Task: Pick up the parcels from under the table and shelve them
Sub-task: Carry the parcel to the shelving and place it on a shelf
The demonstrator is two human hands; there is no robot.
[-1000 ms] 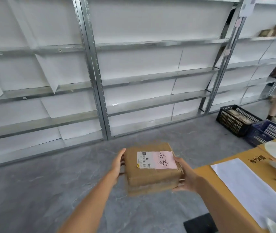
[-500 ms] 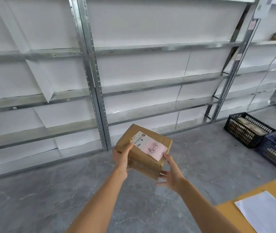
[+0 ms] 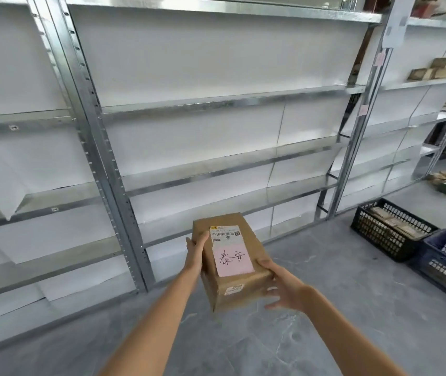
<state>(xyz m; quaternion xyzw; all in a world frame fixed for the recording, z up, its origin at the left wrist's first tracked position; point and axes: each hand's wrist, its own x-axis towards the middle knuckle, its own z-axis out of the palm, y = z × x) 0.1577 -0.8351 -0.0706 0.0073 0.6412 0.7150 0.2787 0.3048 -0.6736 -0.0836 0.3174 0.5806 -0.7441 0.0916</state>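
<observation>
A person holds one cardboard parcel (image 3: 232, 263) in both bare hands, out in front of the body, facing metal shelving (image 3: 224, 169). By the look of it, the parcel has been fetched and not yet shelved; the shelves directly beyond the grip are bare. The left hand (image 3: 195, 249) presses flat against the parcel's left side, fingers pointing up and away. The right hand (image 3: 281, 287) cups the near right corner, thumb on top, fingers spread beneath. Both forearms reach forward, nearly straight. A pink label (image 3: 233, 257) with handwriting faces up between the hands. Beyond and right of the grip, crates (image 3: 390, 229) sit on the floor.
</observation>
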